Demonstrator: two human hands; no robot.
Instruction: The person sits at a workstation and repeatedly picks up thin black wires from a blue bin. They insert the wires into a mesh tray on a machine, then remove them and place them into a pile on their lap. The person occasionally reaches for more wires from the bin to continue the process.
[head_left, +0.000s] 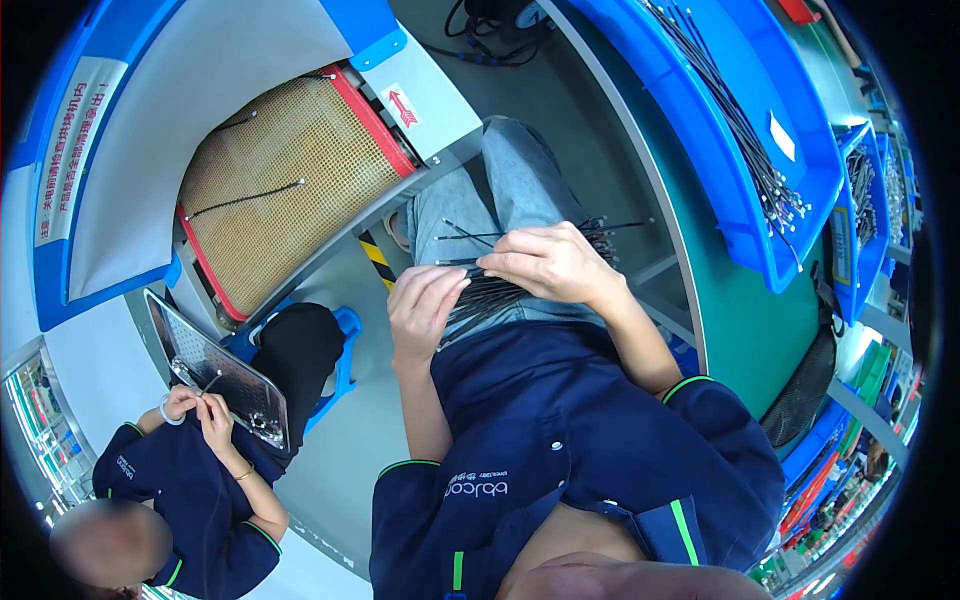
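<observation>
Nearest to us, the left hand lies with its fingers curled loosely over the near end of a bundle of thin black cables resting across the lap; we cannot tell how firmly it grips. Just beyond, the right hand closes over the upper part of the same bundle, its fingertips pinching a few strands, while single cables fan out to the left over the jeans.

To our right, a green worktable curves past the knee and carries a blue bin holding many more black cables with metal ends.

To our left, a co-worker in a dark blue uniform works with both hands at the lower edge of a perforated metal tray.

Farther off, a tan mesh conveyor belt bears two separate black cables and enters a grey-and-blue machine housing.
</observation>
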